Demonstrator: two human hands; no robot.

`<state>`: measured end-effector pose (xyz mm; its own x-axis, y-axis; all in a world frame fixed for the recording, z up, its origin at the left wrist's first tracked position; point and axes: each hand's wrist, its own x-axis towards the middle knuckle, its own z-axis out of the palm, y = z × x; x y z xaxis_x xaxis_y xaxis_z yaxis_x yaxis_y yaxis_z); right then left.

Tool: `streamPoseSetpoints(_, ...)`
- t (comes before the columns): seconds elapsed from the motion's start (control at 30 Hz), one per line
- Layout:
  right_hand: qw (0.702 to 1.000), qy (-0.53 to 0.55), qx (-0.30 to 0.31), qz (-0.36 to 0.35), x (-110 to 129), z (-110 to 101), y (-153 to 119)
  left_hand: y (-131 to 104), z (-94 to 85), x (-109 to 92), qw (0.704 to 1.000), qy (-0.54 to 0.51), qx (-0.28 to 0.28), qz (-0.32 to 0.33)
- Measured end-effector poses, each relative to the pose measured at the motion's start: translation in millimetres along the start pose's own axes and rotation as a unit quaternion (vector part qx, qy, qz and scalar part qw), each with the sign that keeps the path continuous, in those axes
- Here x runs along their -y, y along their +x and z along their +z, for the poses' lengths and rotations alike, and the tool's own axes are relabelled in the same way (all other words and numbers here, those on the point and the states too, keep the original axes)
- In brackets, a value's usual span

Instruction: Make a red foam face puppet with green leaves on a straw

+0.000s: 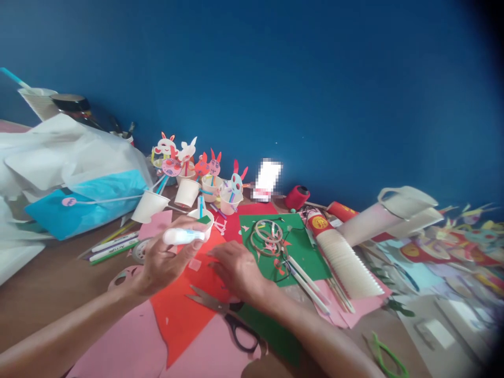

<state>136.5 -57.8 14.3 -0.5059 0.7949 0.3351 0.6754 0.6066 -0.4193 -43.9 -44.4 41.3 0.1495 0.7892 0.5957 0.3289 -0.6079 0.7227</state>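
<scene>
My left hand point(163, 262) is closed around a small white bottle point(183, 236), held level above an orange-red sheet point(185, 325). A small green piece shows at the bottle's right end. My right hand point(238, 268) is low over the same sheet, fingers bent and pointing left; whether they pinch anything is hidden. Between the hands lies a small pale pink square point(194, 264). Black-handled scissors point(242, 335) rest partly open below my right hand. Just beyond my left hand stands a paper cup point(207, 220) with a blue straw.
Paper cups with animal-face cutouts point(212, 181) stand at the back. A green sheet point(303, 247) bears rolls of tape point(268, 236). Further right are a stack of cups point(348, 262), a pitcher point(389, 210) and green scissors point(388, 357). Markers point(114, 249) and a plastic bag point(71, 157) are left.
</scene>
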Motion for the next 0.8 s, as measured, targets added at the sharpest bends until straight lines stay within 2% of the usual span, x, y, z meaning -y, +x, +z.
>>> streamPoseSetpoints(0.1, 0.993, -0.117, 0.015, -0.024, 9, 25, 13, -4, 3.3, 3, 1.0, 0.02, 0.016, -0.001)
streamPoseSetpoints(0.23, 0.984, -0.16, 0.05, -0.064, 11, 44, 18, -7, 4.1, 1, 0.997, 0.041, 0.066, -0.016)
streamPoseSetpoints(0.33, 0.99, -0.104, 0.064, -0.066, 6, 31, 9, -7, 4.6, -2, 0.996, 0.042, 0.069, -0.038)
streamPoseSetpoints(0.43, 0.996, 0.068, 0.042, 0.03, -7, -7, -5, -9, 9.8, -4, 0.992, 0.018, 0.1, -0.076)
streamPoseSetpoints(0.5, 0.97, 0.213, -0.007, 0.115, -20, -35, -10, -12, 16.2, -4, 0.983, -0.01, 0.137, -0.118)
streamPoseSetpoints(0.6, 0.881, 0.424, -0.071, 0.198, -33, -59, -13, -15, 26.2, -6, 0.958, -0.059, 0.205, -0.19)
streamPoseSetpoints(0.67, 0.84, 0.496, -0.08, 0.204, -34, -60, -12, -15, 30.1, -9, 0.944, -0.083, 0.239, -0.213)
streamPoseSetpoints(0.8, 0.813, 0.541, -0.078, 0.202, -28, -49, -8, -14, 29.9, -17, 0.937, -0.093, 0.273, -0.198)
